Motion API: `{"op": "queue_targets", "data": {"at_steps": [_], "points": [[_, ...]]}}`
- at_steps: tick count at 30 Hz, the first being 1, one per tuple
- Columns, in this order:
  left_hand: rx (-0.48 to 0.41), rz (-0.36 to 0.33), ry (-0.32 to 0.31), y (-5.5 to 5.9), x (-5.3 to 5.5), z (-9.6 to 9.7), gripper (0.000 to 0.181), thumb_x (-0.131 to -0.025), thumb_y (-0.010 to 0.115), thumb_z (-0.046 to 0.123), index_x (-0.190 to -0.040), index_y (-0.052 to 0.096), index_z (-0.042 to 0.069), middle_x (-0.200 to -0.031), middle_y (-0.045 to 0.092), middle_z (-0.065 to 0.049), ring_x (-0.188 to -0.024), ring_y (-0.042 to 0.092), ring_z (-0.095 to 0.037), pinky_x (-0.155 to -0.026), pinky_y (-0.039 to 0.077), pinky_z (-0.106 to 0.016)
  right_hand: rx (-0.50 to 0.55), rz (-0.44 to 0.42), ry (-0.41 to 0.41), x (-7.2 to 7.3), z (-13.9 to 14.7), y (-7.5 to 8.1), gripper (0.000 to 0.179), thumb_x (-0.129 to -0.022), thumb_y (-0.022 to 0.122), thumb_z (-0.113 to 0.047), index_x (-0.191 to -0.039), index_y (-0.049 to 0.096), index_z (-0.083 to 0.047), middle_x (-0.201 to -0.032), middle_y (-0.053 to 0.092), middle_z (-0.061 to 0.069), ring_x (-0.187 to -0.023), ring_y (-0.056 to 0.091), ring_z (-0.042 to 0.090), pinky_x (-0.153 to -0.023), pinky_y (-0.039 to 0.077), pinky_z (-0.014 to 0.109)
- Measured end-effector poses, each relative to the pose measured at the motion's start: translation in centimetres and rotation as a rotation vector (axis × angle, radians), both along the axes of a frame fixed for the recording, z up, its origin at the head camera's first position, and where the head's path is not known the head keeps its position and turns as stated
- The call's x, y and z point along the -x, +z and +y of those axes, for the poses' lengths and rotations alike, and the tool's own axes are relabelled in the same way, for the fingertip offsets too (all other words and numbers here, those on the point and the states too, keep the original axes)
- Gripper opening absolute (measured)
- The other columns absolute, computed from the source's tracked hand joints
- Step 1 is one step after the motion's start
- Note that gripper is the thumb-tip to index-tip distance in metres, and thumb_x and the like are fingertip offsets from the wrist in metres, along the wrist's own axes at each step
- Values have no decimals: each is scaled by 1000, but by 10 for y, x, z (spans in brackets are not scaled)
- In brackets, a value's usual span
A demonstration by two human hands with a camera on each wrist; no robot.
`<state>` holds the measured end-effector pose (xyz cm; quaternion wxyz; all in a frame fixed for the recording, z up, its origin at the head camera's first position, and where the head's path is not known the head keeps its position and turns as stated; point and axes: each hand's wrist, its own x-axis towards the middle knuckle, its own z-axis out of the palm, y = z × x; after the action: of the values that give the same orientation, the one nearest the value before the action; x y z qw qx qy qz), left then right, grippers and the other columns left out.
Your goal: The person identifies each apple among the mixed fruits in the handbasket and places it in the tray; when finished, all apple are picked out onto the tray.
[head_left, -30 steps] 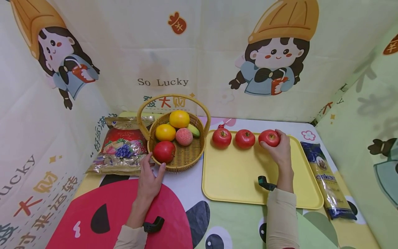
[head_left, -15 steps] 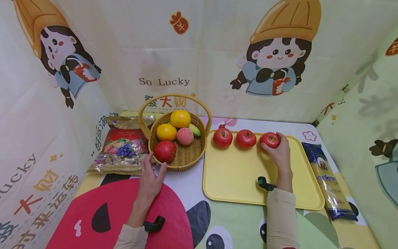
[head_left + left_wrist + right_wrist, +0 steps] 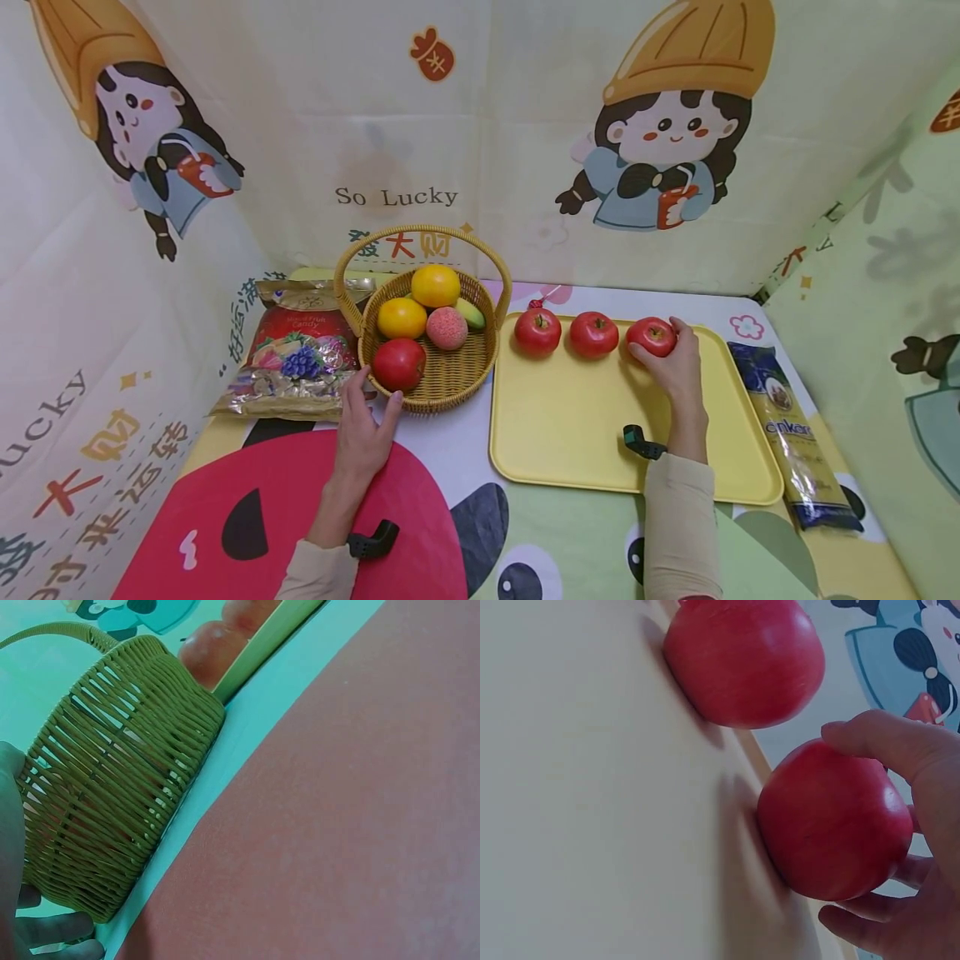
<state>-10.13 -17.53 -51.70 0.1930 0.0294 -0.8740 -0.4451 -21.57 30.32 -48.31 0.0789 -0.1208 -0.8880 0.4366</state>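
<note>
My right hand [image 3: 672, 367] holds a red apple [image 3: 651, 337] over the far right part of the yellow tray [image 3: 570, 433]. In the right wrist view the thumb lies on one side of that apple [image 3: 832, 821] and the fingers curl on the other. Whether it touches the tray is hard to tell. Two more red apples, a middle one [image 3: 593, 335] and a left one [image 3: 537, 332], stand in a row beside it. My left hand [image 3: 363, 437] touches the near left rim of the wicker basket [image 3: 450, 387], its fingers fairly straight and spread.
In the basket lie a red apple [image 3: 399, 365], two orange-yellow fruits [image 3: 435, 286], a pink bumpy ball-shaped fruit [image 3: 447, 328] and a partly hidden green fruit [image 3: 470, 313]. A candy bag [image 3: 296, 358] lies left of the basket. A gold-and-blue packet [image 3: 791, 433] lies right of the tray.
The view shifts slightly. Both hands stay nearly where they were, the right one still on the apple and the left one at the basket.
</note>
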Motion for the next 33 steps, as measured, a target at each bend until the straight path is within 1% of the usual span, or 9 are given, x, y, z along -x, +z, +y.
{"op": "queue_targets", "data": {"at_steps": [4, 8, 14, 19, 26, 33], "points": [[-5, 6, -3, 1, -1, 0, 70, -95, 66, 34, -150, 33, 6, -142, 43, -18, -112, 55, -31, -87, 49, -49, 20, 2, -15, -4, 1, 6, 99, -86, 76, -41, -159, 18, -8, -158, 30, 24, -141, 35, 41, -115, 35, 57], [-5, 3, -3, 1, -1, 0, 69, -95, 66, 34, -150, 34, 7, -142, 43, -18, -112, 55, -31, -87, 49, -49, 20, 21, -21, -8, -1, 17, 100, -86, 75, -44, -160, 17, -11, -162, 26, 19, -143, 33, 41, -114, 35, 58], [-2, -2, -1, 1, -1, 0, 68, -95, 65, 35, -150, 34, 8, -141, 44, -17, -112, 55, -29, -88, 49, -48, 3, 100, -21, -13, -7, 33, 95, -86, 76, -41, -158, 22, -12, -162, 28, 15, -142, 32, 40, -114, 33, 59], [-1, 2, 1, 1, -2, 0, 69, -95, 65, 35, -150, 34, 8, -140, 44, -17, -112, 55, -30, -86, 49, -47, 7, 132, -16, -16, -14, 45, 93, -86, 76, -42, -158, 24, -14, -161, 30, 13, -142, 35, 38, -114, 34, 58], [8, 10, 4, 1, -2, 1, 69, -96, 64, 36, -150, 34, 7, -142, 44, -16, -111, 57, -31, -83, 49, -47, 22, 138, 12, -22, -29, 63, 92, -86, 76, -41, -158, 24, -17, -161, 31, 11, -144, 33, 35, -114, 35, 58], [4, 2, 5, 1, -1, 2, 68, -96, 63, 37, -150, 34, 9, -140, 45, -16, -111, 57, -29, -84, 49, -47, 33, 212, 62, -24, -48, 77, 90, -85, 78, -37, -157, 28, -16, -159, 35, 10, -142, 37, 34, -112, 38, 57]]}}
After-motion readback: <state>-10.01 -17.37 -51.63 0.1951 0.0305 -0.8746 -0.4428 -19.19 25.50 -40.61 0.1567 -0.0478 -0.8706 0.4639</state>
